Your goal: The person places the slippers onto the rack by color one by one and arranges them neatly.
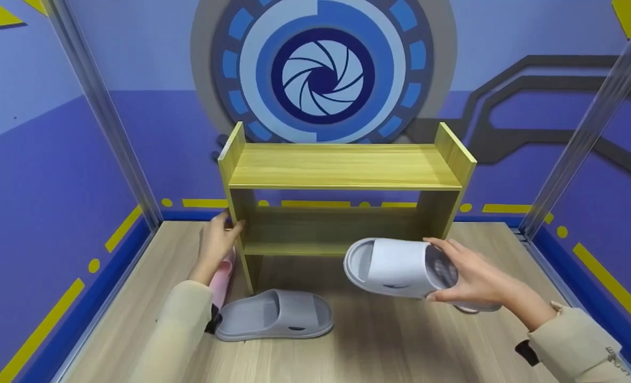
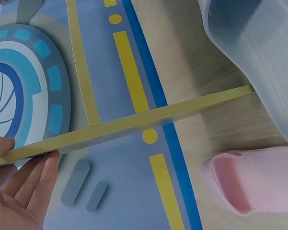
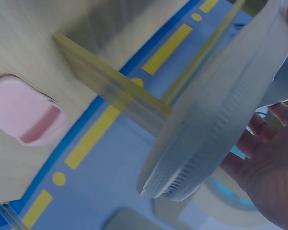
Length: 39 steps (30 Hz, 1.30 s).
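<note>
A two-tier wooden shelf (image 1: pixel 347 166) stands on the floor near the back wall. My left hand (image 1: pixel 219 242) pinches the front edge of its left side panel (image 2: pixel 129 120) between thumb and fingers. My right hand (image 1: pixel 478 274) holds a light grey slide slipper (image 1: pixel 400 260) by its heel end, raised before the shelf's right part, toe pointing left. A matching grey slipper (image 1: pixel 300 308) lies on the floor at the shelf's front left. Beside the left panel is a pink slipper (image 1: pixel 221 284), partly hidden by my left arm. The right wrist view shows a pink slipper (image 3: pixel 26 110) on the floor.
Blue printed walls (image 1: pixel 150 154) with metal corner posts (image 1: pixel 587 122) enclose the back and sides. Wood-look flooring (image 1: pixel 400 346) extends in front of the shelf. Both shelf boards, including the lower one (image 1: pixel 294 247), bear nothing visible.
</note>
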### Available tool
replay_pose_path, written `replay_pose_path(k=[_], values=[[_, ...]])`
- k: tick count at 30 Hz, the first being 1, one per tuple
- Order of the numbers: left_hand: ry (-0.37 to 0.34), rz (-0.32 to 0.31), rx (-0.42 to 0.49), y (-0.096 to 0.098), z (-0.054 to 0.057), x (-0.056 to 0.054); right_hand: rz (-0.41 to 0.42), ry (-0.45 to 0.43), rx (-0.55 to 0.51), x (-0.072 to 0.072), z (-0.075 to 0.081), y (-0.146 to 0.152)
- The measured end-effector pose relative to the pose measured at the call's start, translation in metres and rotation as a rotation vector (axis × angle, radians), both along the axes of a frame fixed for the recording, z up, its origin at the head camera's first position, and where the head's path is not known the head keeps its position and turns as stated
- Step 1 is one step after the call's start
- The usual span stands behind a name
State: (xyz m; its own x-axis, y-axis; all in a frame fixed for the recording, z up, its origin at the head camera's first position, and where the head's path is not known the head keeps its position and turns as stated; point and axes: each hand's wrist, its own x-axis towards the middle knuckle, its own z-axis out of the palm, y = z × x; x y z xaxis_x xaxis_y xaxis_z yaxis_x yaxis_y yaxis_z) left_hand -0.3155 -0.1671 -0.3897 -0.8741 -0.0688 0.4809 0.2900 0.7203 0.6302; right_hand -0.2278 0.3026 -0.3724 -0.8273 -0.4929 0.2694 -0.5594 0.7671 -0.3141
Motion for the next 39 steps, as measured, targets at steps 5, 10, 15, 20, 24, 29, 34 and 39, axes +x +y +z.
replay_pose_path(k=[5, 10, 15, 20, 24, 29, 34, 39], values=[[-0.018, 0.016, -0.007, 0.0, 0.0, 0.001, -0.014, 0.02, 0.043, -0.001, 0.015, -0.003], [-0.026, 0.015, -0.007, -0.001, 0.0, 0.001, -0.028, 0.039, 0.076, -0.002, 0.031, -0.006], [-0.008, 0.009, -0.018, -0.001, 0.0, 0.0, -0.038, 0.049, 0.086, -0.002, 0.049, -0.009], [0.004, 0.005, -0.017, 0.0, 0.0, 0.0, -0.055, 0.058, 0.096, 0.0, 0.068, -0.012], [0.004, -0.001, -0.001, 0.001, 0.001, 0.001, -0.062, 0.059, 0.092, 0.001, 0.083, -0.014], [0.003, -0.007, -0.001, 0.0, 0.0, 0.002, -0.059, 0.081, 0.076, 0.001, 0.101, -0.018], [0.005, -0.006, -0.007, 0.0, -0.001, 0.001, -0.073, 0.117, 0.083, -0.001, 0.115, -0.025], [0.011, 0.003, -0.016, 0.001, 0.0, 0.001, -0.13, 0.141, 0.097, -0.005, 0.127, -0.033]])
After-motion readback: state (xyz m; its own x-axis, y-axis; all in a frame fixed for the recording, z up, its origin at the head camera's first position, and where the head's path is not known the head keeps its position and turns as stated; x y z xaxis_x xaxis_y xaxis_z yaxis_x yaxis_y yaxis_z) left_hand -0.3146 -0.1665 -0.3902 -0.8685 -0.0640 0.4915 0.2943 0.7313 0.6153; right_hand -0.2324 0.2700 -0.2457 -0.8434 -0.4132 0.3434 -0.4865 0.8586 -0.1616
